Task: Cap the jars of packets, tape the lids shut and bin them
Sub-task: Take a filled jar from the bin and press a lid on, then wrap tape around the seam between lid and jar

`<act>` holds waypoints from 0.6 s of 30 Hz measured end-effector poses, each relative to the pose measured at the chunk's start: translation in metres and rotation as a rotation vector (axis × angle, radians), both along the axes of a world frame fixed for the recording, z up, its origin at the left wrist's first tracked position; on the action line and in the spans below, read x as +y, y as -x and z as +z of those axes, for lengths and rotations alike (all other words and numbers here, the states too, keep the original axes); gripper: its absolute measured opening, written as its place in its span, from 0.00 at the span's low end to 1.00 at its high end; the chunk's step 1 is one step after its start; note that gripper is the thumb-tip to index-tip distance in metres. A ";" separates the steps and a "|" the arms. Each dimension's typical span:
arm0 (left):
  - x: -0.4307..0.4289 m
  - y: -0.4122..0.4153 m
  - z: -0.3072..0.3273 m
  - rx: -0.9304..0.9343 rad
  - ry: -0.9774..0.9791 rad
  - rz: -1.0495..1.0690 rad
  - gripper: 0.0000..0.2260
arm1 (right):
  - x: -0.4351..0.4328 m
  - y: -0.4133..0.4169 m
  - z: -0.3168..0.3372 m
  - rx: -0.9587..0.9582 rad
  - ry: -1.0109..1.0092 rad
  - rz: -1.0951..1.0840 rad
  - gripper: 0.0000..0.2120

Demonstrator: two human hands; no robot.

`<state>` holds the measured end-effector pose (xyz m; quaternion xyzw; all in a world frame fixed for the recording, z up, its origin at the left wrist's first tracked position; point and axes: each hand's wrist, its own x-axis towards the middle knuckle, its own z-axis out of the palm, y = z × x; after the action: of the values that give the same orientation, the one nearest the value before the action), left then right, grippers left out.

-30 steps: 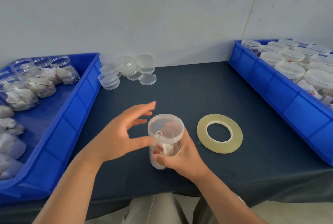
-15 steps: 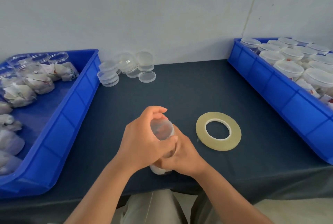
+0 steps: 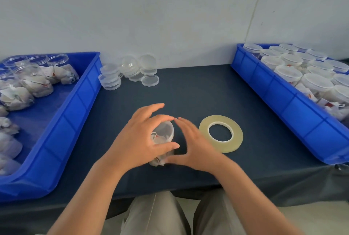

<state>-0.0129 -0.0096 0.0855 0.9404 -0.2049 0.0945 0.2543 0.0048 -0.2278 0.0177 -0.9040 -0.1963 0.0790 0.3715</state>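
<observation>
Clear plastic jar of packets (image 3: pixel 164 133) stands capped near the front of the dark blue table (image 3: pixel 188 93), the left hand (image 3: pixel 139 140) curled over its top, fingers and thumb gripping the lid. The right hand (image 3: pixel 196 144) is spread with straight fingers just beside it, its thumb by the jar's base. A yellowish ring of tape (image 3: pixel 221 133) lies flat just beyond that hand.

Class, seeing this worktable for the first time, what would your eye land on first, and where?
At centre, the left hand grips a clear jar of packets, the right hand open beside it. A roll of yellowish tape lies flat just right of them. Blue bins flank them: open jars in the left bin, lidded jars in the right bin.
</observation>
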 end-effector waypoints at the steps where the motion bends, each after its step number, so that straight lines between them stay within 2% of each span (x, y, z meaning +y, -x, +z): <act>1: -0.001 0.005 -0.002 -0.028 0.013 0.047 0.32 | -0.017 0.001 0.001 -0.057 0.070 -0.056 0.57; 3: -0.006 0.016 -0.008 -0.048 0.065 0.114 0.32 | -0.050 0.005 -0.001 -0.135 0.226 -0.171 0.54; 6: -0.016 0.026 -0.019 -0.045 0.112 0.138 0.32 | -0.085 0.013 -0.009 -0.118 0.461 -0.259 0.44; 10: -0.020 0.016 -0.022 -0.131 0.027 0.120 0.25 | -0.093 0.020 -0.013 -0.222 0.518 -0.280 0.28; 12: -0.017 0.009 -0.021 -0.145 0.020 0.088 0.24 | -0.089 0.025 -0.001 -0.234 0.467 -0.309 0.24; 15: -0.016 0.007 -0.018 -0.202 -0.010 0.087 0.29 | -0.082 0.039 0.017 -0.194 0.214 -0.345 0.19; 18: -0.025 0.021 -0.018 -0.335 0.095 0.086 0.22 | -0.068 0.061 0.034 -0.217 0.010 -0.309 0.18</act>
<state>-0.0337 -0.0349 0.0679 0.9063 -0.1994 0.2704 0.2565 -0.0562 -0.2963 0.0517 -0.9285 -0.0936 -0.0762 0.3513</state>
